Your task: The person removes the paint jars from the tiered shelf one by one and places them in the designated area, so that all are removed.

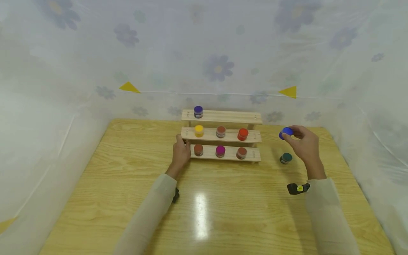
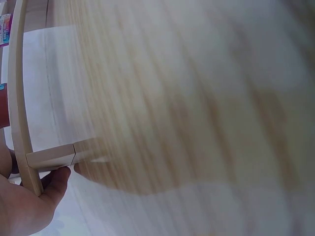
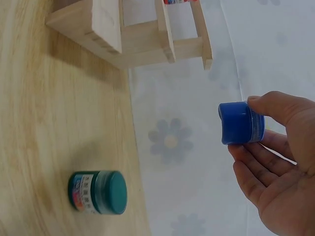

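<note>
My right hand point(image 1: 304, 146) pinches a small blue paint jar point(image 3: 235, 123) between thumb and fingers, raised above the table to the right of the rack. Below it a dark green paint jar point(image 1: 286, 158) stands on the table. The three-tier wooden rack point(image 1: 229, 117) has its left end gripped by my left hand point(image 1: 181, 153), thumb and fingers around the board and its support in the left wrist view. On the rack, a dark blue jar point(image 1: 198, 112) sits on the top tier. Yellow point(image 1: 199, 131), brown point(image 1: 221, 132) and red point(image 1: 243, 134) jars line the middle one.
The bottom tier carries a brown jar point(image 1: 198, 150), a magenta jar point(image 1: 220, 151) and another brown jar point(image 1: 241, 153). A flowered plastic curtain point(image 1: 172, 63) surrounds the wooden table point(image 1: 134, 170) behind and at both sides. Yellow triangles point(image 1: 288, 92) mark the curtain.
</note>
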A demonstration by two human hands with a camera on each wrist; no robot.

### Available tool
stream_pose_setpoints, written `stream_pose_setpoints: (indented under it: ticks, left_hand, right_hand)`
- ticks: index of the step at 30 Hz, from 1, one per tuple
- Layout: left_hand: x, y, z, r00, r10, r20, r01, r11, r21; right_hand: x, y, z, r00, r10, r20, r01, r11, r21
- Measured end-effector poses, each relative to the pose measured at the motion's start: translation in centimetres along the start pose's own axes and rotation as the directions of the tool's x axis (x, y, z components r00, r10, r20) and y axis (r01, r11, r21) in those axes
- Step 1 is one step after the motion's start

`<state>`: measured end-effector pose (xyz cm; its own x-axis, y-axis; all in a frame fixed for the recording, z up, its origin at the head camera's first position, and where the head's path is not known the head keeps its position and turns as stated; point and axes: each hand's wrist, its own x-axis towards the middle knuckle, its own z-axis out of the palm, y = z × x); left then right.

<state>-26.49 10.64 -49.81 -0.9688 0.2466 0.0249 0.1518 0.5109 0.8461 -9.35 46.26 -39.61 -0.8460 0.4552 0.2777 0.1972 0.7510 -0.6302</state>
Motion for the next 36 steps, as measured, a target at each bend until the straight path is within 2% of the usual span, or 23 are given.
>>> stream_pose_setpoints:
  ticks: [4,12,19,28,36]
  left_hand:
    - [0.0,0.0,0.0,1.000,0.002,-0.004,-0.002,1.000,0.005]
    - [0.3,0.0,0.0,1.000,0.012,-0.010,-0.012,1.000,0.017]
    - [0.1,-0.1,0.1,1.000,0.015,-0.017,-0.015,1.000,0.018]
    - [-0.3,-0.3,0.3,1.000,0.010,-0.024,-0.010,1.000,0.014]
    - [0.1,-0.3,0.3,0.998,0.051,-0.042,-0.050,0.998,0.028]
  right_hand:
    - [-0.4,0.9,-0.3,1.000,0.021,-0.006,-0.021,1.000,0.002]
    - [-1.2,2.7,-1.0,0.994,0.113,0.001,-0.113,0.994,0.004]
    - [-1.9,4.3,-1.1,0.991,0.131,0.001,-0.130,0.991,-0.043]
    - [-3.3,6.4,-1.0,0.982,0.179,0.058,-0.176,0.983,-0.052]
    - [-3.9,7.9,-0.7,0.979,0.191,0.072,-0.185,0.980,-0.078]
